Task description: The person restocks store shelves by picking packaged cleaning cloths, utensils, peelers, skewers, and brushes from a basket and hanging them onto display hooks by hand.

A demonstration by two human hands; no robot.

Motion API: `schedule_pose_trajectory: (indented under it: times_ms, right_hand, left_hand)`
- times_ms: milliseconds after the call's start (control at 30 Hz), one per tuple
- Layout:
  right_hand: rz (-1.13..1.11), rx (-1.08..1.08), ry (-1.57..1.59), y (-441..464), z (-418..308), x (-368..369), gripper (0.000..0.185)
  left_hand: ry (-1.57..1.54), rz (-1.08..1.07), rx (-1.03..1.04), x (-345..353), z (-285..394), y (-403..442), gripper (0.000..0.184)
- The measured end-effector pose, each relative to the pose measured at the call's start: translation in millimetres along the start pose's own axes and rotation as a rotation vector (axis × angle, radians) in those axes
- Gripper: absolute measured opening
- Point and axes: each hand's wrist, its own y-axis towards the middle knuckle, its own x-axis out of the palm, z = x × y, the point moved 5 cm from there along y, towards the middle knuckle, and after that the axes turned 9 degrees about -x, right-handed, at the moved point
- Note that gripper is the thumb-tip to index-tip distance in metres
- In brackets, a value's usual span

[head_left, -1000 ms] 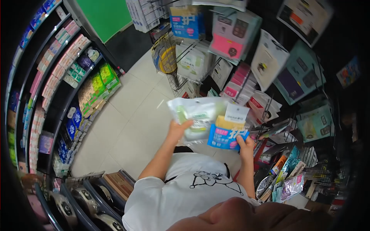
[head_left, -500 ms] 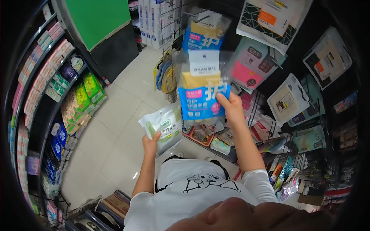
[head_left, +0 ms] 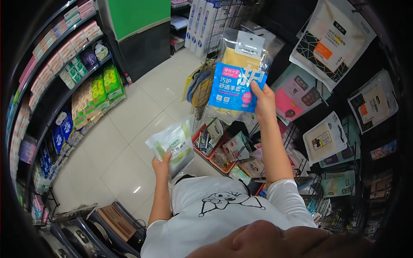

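Observation:
My right hand (head_left: 263, 99) is closed on the lower right edge of a blue and yellow glove packet (head_left: 232, 86), raised in front of the hanging rack. The packet is upright with its printed side facing me, and its clear top overlaps packets behind it. Lower and to the left, my left hand (head_left: 161, 165) pinches the lower left edge of a white and green packet (head_left: 175, 146), which is tilted above the floor. The two packets are apart. Both thumbs lie on the fronts; the other fingers are largely hidden.
Hanging packets (head_left: 333, 43) fill the rack at the right. Red baskets (head_left: 220, 161) with small goods stand low in front of me. Shelves of tissue packs (head_left: 88, 96) curve along the left, pans (head_left: 81, 236) stand at the lower left, and a green panel (head_left: 137, 17) rises behind.
My right hand has lifted the blue packet from beside the white one up to the rack. My left hand has moved left and down with the white packet. The view has shifted.

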Motion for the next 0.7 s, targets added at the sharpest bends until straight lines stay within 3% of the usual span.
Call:
schedule_pose_trajectory:
  times_ms: [600,633,700]
  right_hand:
    - [0.057,-0.036,-0.030,26,23,-21,0.018]
    - [0.062,0.042,-0.094,22,16,-22,0.019]
    - [0.044,-0.072,-0.089,33,22,-32,0.022]
  left_hand:
    - [-0.008,0.009,-0.059,-3,-8,-4,0.036]
    - [0.021,-0.001,-0.052,-2,-5,-5,0.034]
    - [0.035,-0.021,-0.049,-1,-4,-6,0.029]
